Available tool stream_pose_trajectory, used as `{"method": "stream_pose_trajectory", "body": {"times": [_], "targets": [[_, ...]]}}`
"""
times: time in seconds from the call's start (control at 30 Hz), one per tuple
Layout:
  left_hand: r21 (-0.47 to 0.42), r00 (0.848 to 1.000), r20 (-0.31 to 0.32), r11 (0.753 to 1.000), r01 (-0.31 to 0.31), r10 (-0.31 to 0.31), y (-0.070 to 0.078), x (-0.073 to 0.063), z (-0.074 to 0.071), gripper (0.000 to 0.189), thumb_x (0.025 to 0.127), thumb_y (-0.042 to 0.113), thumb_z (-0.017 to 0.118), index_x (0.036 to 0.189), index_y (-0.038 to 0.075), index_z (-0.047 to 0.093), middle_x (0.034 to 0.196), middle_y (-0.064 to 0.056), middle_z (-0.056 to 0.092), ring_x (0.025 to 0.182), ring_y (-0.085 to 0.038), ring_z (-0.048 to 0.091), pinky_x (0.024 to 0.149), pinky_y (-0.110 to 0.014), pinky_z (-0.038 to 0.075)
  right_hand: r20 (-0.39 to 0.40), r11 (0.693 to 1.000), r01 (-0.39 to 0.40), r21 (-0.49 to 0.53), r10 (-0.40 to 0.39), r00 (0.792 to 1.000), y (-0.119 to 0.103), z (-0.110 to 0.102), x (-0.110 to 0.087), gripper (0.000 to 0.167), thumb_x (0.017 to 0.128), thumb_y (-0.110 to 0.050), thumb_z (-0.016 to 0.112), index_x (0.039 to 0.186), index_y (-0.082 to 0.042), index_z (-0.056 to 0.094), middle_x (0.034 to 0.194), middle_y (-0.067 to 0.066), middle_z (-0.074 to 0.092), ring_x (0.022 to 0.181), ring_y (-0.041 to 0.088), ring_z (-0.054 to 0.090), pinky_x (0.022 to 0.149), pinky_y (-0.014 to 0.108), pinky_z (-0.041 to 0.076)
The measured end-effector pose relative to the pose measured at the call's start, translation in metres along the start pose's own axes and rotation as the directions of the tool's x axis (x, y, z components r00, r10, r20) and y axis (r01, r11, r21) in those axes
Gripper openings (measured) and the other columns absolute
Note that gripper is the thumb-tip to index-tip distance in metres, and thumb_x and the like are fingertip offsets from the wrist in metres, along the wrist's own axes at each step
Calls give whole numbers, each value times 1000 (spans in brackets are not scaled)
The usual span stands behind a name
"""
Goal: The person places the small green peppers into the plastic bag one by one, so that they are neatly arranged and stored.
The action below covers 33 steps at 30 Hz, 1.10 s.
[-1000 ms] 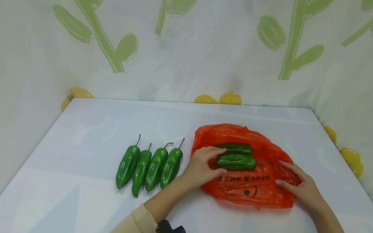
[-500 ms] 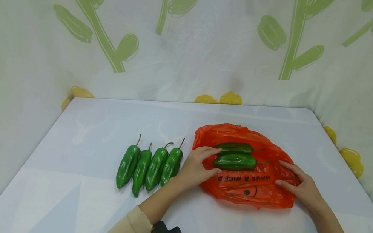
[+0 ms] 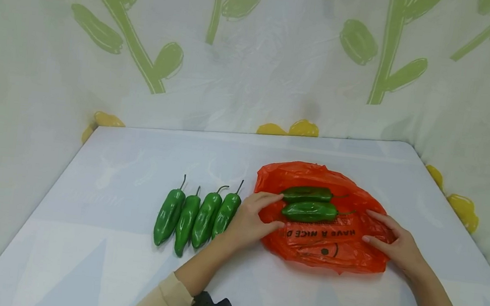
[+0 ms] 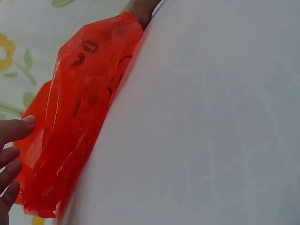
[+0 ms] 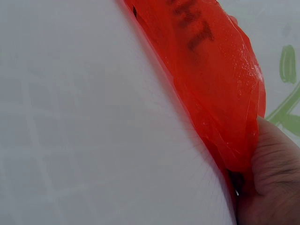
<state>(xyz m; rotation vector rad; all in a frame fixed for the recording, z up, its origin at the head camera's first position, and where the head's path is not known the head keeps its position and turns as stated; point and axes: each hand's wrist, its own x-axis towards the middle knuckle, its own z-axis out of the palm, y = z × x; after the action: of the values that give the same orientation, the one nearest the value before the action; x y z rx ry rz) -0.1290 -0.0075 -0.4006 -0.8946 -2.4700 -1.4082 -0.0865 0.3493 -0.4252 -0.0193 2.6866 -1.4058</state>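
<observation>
A red plastic bag [image 3: 301,256] with black print lies spread on the table, its near side bulging up. Two green chili peppers [image 3: 309,211] rest side by side within its outline, stems to the right. My left hand [image 3: 250,218] is over the bag's left edge, thumb and forefinger parted, holding nothing; the forefinger tip is close by the peppers' left ends. In the left wrist view its fingers are loosely bent beside the bag. My right hand [image 3: 401,246] holds the bag's right end, thumb and fingers over its edge. The right wrist view shows that thumb [image 5: 274,154] against the plastic.
Several more green chili peppers [image 3: 188,219] lie in a row left of the bag, stems pointing away; my left hand and forearm partly overlap the rightmost. The white table [image 3: 135,176] ends at a curtain [image 3: 244,73] printed with green leaves.
My left hand has drawn back to the left, away from the two peppers on the bag. The right hand, the bag and the peppers stay put.
</observation>
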Motion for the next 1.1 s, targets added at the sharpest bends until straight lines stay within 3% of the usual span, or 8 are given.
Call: {"method": "stream_pose_trajectory", "body": {"times": [0.17, 0.4, 0.63, 0.8, 0.9, 1.1], "targets": [[3, 1000, -13, 1000, 2, -2, -2, -3, -4, 54, 75, 12, 79, 124, 2, 60, 119, -10, 62, 113, -25, 56, 93, -40, 49, 1, 1000, -10, 2, 10, 1000, -1, -1, -1, 61, 91, -28, 63, 146, -21, 36, 147, 13, 31, 130, 31, 26, 80, 8, 42], [-3, 999, -52, 1000, 8, -9, -8, -10, -11, 53, 75, 10, 79, 124, 0, 60, 118, -12, 63, 112, -27, 56, 90, -40, 51, -1, 1000, -2, 0, 2, 1000, -1, 0, 0, 61, 91, -28, 63, 146, -21, 37, 146, 9, 33, 130, 27, 27, 81, 6, 41], [-1, 997, -79, 1000, -19, 19, -10, -12, -17, 55, 73, 10, 81, 123, -2, 60, 116, -14, 64, 111, -28, 58, 92, -41, 50, 5, 1000, -17, 5, 17, 1000, -3, -2, 1, 61, 91, -29, 63, 146, -21, 37, 147, 15, 31, 131, 35, 25, 80, 5, 40], [1, 997, -77, 1000, -4, 4, -10, -13, -22, 56, 74, 11, 80, 124, -2, 59, 119, -14, 63, 112, -28, 57, 89, -41, 52, 9, 999, -36, 11, 36, 999, -4, -3, 1, 62, 91, -30, 63, 146, -22, 36, 148, 18, 29, 131, 39, 23, 80, 5, 39], [6, 996, -87, 1000, -1, 1, -12, -15, -23, 57, 73, 12, 81, 124, -1, 60, 119, -14, 63, 112, -28, 57, 89, -41, 52, 5, 999, -31, 5, 31, 999, -3, -3, 1, 63, 91, -29, 63, 146, -22, 36, 147, 18, 29, 131, 38, 24, 80, 5, 39], [-55, 994, -109, 998, -1, -5, -17, -21, -28, 56, 72, 8, 81, 123, -1, 60, 119, -14, 62, 114, -28, 56, 86, -44, 52, -7, 1000, 10, 0, -10, 1000, 1, -2, 1, 61, 91, -25, 64, 146, -20, 37, 144, 3, 36, 129, 18, 30, 81, 4, 38]]}}
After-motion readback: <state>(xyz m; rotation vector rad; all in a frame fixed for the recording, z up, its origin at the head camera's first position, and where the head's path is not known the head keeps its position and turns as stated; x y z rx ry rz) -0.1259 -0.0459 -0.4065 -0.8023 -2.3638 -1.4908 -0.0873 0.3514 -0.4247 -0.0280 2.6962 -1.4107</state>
